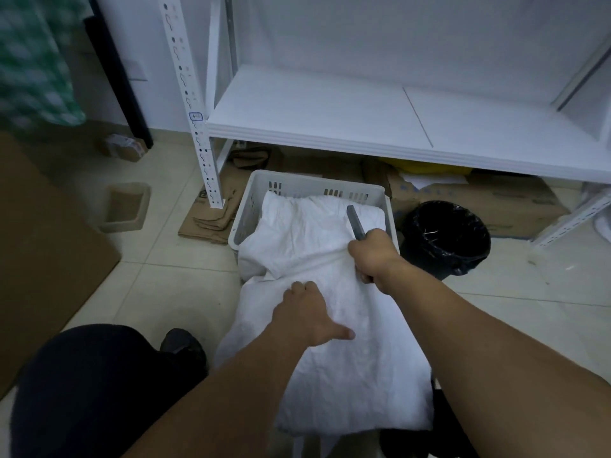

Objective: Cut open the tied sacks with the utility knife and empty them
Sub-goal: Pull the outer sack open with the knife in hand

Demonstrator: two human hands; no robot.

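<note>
A white woven sack (pixel 334 365) lies on the floor in front of me, its far end draped over the near rim into a white plastic crate (pixel 264 190). My right hand (pixel 373 256) grips a grey utility knife (pixel 355 221), whose end sticks up past my fist above the sack in the crate. My left hand (pixel 307 312) rests on the sack's middle with fingers curled into the fabric and the thumb stretched out. The crate's inside is hidden by the sack.
A black-lined bin (pixel 446 236) stands right of the crate. A white metal shelf (pixel 363 117) spans above, with flattened cardboard (pixel 496 200) under it. A brown board (pixel 43 252) leans at left near a small tray (pixel 125 206). My dark knee (pixel 89 385) is at lower left.
</note>
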